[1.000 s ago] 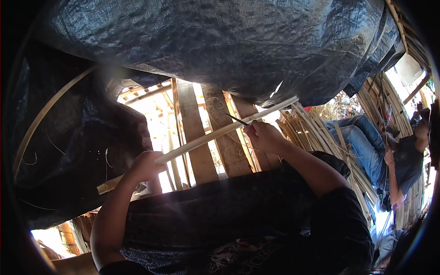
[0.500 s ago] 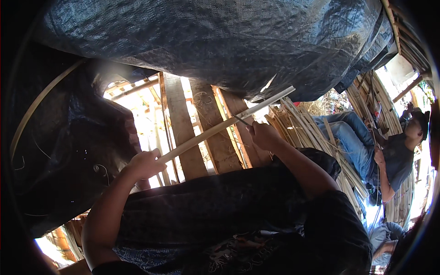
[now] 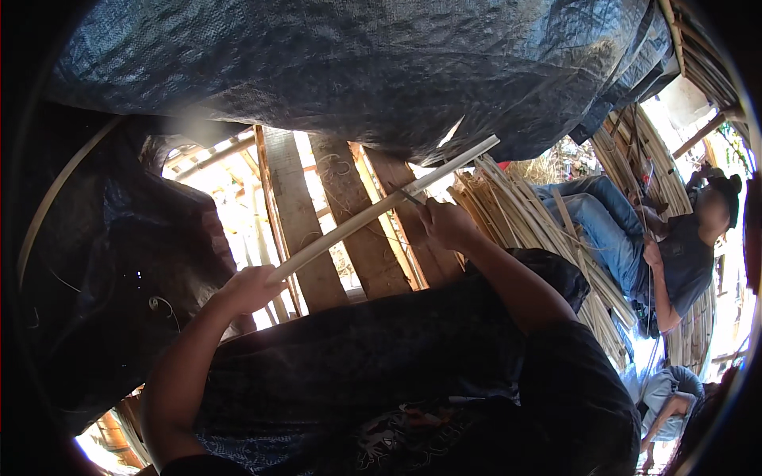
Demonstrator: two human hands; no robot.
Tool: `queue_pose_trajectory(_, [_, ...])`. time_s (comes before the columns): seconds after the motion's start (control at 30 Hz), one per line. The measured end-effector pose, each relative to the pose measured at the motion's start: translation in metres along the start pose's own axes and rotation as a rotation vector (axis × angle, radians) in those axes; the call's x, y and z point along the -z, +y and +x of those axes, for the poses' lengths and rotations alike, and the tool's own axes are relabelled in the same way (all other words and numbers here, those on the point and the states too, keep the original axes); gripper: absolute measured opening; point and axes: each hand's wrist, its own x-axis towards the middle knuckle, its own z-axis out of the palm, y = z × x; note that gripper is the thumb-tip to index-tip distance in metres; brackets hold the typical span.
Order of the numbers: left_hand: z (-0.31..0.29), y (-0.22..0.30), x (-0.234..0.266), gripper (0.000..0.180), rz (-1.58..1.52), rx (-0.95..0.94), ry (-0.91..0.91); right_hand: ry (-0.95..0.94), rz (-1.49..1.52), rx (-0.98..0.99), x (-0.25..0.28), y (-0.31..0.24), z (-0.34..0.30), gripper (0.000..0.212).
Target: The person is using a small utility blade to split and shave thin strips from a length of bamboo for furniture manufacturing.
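Note:
A long pale bamboo strip (image 3: 349, 224) slants up from left to right in front of me. My left hand (image 3: 249, 289) is closed round its lower left end. In my closed right hand (image 3: 449, 224) is a knife (image 3: 407, 193), its thin dark blade lying across the strip at an angle, a little right of the middle. The strip's far right end sticks out free beyond the blade. Most of the knife's handle is hidden by my fingers. Dark cloth (image 3: 381, 337) covers my lap below the strip.
Wooden planks (image 3: 341, 214) with bright gaps lie beyond the strip. A dark tarpaulin (image 3: 341, 71) hangs across the top. At right, bundles of bamboo strips (image 3: 508, 210) lie beside a seated person in jeans (image 3: 591, 222). Another person (image 3: 669, 408) is at the lower right.
My right hand and the knife have shifted slightly left and up along the strip. The left hand keeps its hold on the end. The whole view has shifted a little.

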Motion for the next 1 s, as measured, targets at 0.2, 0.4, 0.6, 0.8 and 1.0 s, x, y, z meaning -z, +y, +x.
queue_pose_trajectory(0.2, [-0.001,0.004,0.002,0.038,-0.014,0.031,-0.036,0.082,-0.001,-0.053,-0.007,0.015,0.007,0.045])
queue_pose_trajectory(0.4, [-0.002,0.005,0.0,0.039,-0.024,0.004,-0.013,0.073,-0.024,-0.067,-0.007,0.016,0.006,0.046])
queue_pose_trajectory(0.6, [-0.002,0.001,-0.004,0.038,-0.021,-0.034,0.017,0.172,0.013,-0.014,-0.017,0.021,0.007,0.045])
queue_pose_trajectory(0.8, [-0.002,0.005,-0.002,0.038,-0.028,-0.013,-0.001,0.205,0.029,0.05,-0.016,0.016,0.002,0.048])
queue_pose_trajectory(1.0, [-0.003,0.006,-0.002,0.038,-0.044,-0.038,-0.009,0.187,0.06,0.001,-0.01,0.013,0.001,0.05])
